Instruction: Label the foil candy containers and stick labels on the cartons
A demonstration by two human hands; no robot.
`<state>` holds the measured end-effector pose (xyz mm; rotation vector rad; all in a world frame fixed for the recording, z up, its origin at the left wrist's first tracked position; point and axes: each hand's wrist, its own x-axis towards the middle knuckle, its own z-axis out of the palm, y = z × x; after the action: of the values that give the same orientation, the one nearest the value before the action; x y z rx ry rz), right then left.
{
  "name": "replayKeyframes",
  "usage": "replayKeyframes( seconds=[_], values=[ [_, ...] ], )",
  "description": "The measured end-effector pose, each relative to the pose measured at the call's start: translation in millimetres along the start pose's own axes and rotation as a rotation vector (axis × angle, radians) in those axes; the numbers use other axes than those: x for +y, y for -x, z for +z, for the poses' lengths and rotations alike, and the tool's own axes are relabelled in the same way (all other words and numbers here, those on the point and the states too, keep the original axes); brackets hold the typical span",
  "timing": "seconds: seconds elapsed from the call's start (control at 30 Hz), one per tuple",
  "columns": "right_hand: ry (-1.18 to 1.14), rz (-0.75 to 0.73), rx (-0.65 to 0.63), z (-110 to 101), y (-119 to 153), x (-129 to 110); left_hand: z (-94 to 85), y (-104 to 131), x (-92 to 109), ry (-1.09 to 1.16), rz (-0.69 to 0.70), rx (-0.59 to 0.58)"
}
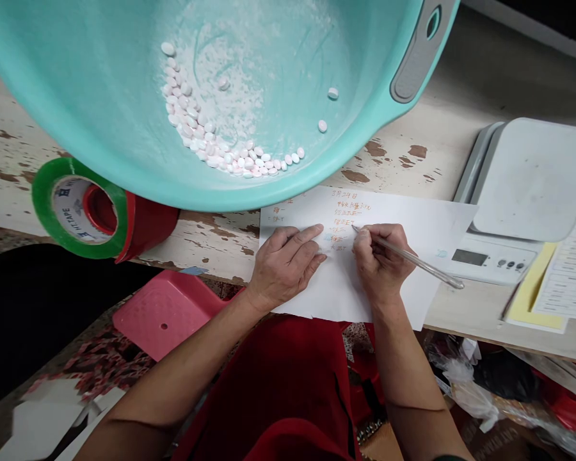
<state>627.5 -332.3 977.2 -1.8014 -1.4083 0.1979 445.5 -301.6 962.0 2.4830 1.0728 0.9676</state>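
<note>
My right hand (pixel 384 259) is closed around a clear-barrelled pen (pixel 417 261), its tip touching a white sheet of paper (pixel 326 294). Columns of orange handwritten characters fill the upper part of the sheet. My left hand (pixel 290 266) lies on the paper with its fingers stretched out, pressing beside the writing. Just beyond the sheet stands a large turquoise basin (pixel 269 198), whose rim overlaps the paper's top left edge. Inside it, small pale pink and white tablets (pixel 196 128) gather along the near wall, with white powder over the bottom.
Left of the paper, a roll of green tape (pixel 79 208) rests against a red container (pixel 156 221). A white digital scale (pixel 528 186) stands at the right, beside yellow and printed papers (pixel 537 298). Below the worn table's edge are a pink stool (pixel 168 314) and bagged items (pixel 475 390).
</note>
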Motion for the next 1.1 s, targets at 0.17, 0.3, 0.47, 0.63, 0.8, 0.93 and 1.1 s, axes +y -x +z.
replayKeyframes(
  seconds=[0.17, 0.3, 0.47, 0.63, 0.8, 0.93, 1.1],
  values=[
    [-0.016, -0.005, 0.0, 0.3, 0.3, 1.5, 0.0, 1.1, -0.3, -0.003, -0.006, -0.006],
    [-0.024, -0.009, 0.01, 0.7, 0.1, 1.4, 0.3, 1.8, -1.2, -0.005, -0.002, -0.007],
    [-0.017, -0.018, 0.014, 0.9, -0.1, 0.2, 0.8, 1.9, -1.4, -0.003, -0.01, -0.012],
    [-0.012, -0.026, 0.018, 0.7, -1.1, -0.5, 0.1, 1.8, -1.4, 0.0, -0.003, 0.001],
    [0.008, -0.022, 0.017, 1.2, -2.5, -2.2, 0.5, 2.5, -1.7, 0.02, -0.005, 0.0],
    [-0.027, -0.001, 0.013, 1.0, -1.1, -1.9, 1.2, 2.0, -1.5, 0.023, -0.009, 0.007],
    [-0.2, 0.132, 0.017, -3.2, 4.2, 2.3, 1.6, 2.8, -2.0, 0.024, -0.002, -0.003]
  ],
)
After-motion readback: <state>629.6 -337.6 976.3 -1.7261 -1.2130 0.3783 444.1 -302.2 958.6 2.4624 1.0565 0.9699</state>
